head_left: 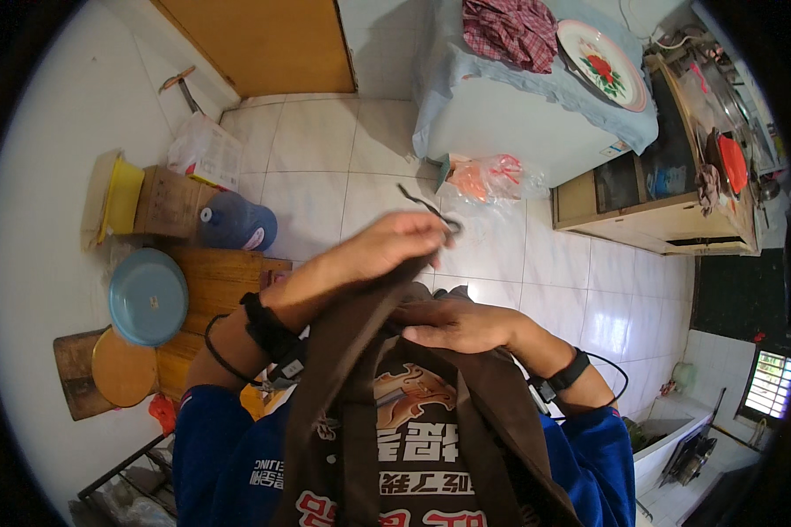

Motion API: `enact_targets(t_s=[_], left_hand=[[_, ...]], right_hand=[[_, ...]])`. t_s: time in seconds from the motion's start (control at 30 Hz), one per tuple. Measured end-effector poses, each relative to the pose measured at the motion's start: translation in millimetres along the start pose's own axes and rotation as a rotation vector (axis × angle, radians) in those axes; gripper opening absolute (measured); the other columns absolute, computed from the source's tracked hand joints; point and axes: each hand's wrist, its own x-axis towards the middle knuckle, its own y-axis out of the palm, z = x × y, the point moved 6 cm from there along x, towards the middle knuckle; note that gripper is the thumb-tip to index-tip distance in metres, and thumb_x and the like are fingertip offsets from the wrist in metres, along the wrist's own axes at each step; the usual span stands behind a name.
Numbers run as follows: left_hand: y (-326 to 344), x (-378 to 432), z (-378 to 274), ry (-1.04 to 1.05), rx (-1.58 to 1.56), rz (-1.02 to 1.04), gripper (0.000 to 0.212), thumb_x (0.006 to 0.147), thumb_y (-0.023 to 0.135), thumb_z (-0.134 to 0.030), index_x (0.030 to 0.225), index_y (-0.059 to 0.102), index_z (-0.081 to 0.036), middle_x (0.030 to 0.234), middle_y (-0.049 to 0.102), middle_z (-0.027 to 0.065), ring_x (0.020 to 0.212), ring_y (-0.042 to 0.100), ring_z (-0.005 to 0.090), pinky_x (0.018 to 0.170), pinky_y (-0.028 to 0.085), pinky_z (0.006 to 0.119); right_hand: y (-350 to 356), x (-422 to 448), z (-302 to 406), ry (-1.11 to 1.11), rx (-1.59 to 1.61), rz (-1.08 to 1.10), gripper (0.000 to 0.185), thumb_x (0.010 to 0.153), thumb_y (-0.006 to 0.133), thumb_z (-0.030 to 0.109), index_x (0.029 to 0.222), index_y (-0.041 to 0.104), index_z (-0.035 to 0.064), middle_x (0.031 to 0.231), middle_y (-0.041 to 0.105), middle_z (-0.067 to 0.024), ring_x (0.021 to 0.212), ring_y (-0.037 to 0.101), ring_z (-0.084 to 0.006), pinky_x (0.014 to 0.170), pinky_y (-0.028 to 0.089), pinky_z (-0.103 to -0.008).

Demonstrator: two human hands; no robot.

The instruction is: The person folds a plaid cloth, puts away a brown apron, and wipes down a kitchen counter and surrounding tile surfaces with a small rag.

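A brown printed cloth article with straps [428,395], perhaps an apron or a bag, hangs against my chest. It bears writing and a picture. My left hand [402,240], slightly blurred, holds a raised edge of this cloth away from me. By its fingertips a thin dark cord [422,199] sticks out over the floor; whether the fingers pinch it is unclear. My right hand [465,326] grips the gathered upper part of the cloth, thumb on top and other fingers partly hidden in the folds. Both wrists wear black straps with wired devices.
On the left, a wooden table [221,277] bears a blue basin [148,296]; a water jug [240,221] and cardboard box [171,201] stand beyond. Ahead, a cloth-covered white appliance [507,122] carries a floral tray [603,62]. A wooden cabinet [626,214] stands right, plastic bags [491,178] lie on the tiles.
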Motion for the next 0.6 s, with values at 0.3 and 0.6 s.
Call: enact_targets(t_s=[0.3,0.6], left_hand=[[65.8,3.2,40.3,-0.138,0.063,0.289,0.020,0.098,0.057,-0.019,0.102,0.062,0.000,0.092,0.062,0.0001,0.086,0.054,0.0075,0.080,0.045,0.025],[51.0,-24.5,23.1,-0.255,0.246,0.334,0.031,0.091,0.061,-0.004,0.122,0.061,0.001,0.114,0.064,0.0100,0.106,0.059,0.0133,0.091,0.048,0.026]], right_hand=[[-62.0,-69.1,-61.0,-0.021,0.353,-0.619,0.031,0.086,0.062,-0.001,0.117,0.062,-0.0012,0.107,0.067,-0.0074,0.103,0.060,-0.0146,0.093,0.047,-0.0292],[15.7,-53.4,-76.7,-0.136,0.579,-0.215,0.055,0.097,0.058,0.020,0.146,0.039,0.0063,0.141,0.050,-0.0107,0.133,0.042,-0.0209,0.112,0.031,-0.0327]])
